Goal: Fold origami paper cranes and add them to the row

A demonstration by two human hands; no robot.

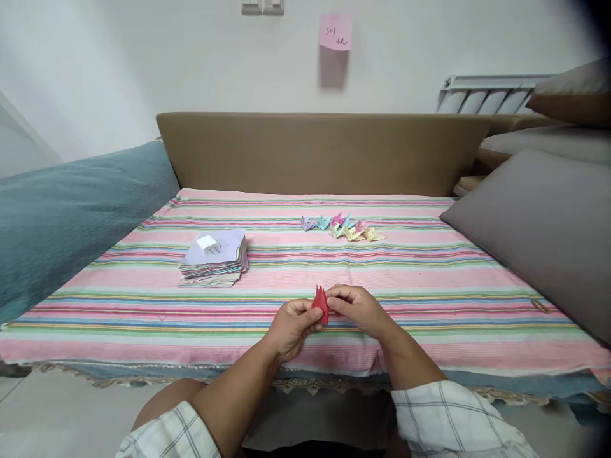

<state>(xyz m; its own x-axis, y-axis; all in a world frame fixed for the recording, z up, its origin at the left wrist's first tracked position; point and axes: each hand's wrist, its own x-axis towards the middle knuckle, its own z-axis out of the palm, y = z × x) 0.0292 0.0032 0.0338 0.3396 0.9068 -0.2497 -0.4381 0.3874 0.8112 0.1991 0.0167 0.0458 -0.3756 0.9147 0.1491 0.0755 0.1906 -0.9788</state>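
Note:
Between my two hands is a folded piece of red origami paper (321,304), narrow with thin points at its top. My left hand (293,326) pinches its lower part between thumb and fingers. My right hand (357,308) grips its right edge, thumb and index finger pressed together. Both hands are just above the front part of the striped cloth (410,280). Beyond them lies a group of several finished paper cranes (354,233) in purple, teal, pink, green and yellow.
Left of my hands sits a stack of square paper (214,257) with a white plug adapter (208,243) on top. A grey cushion (539,222) leans at the right, near a small brown loop (540,306). The brown backrest (315,152) stands behind, a blue-covered armrest (86,210) at left.

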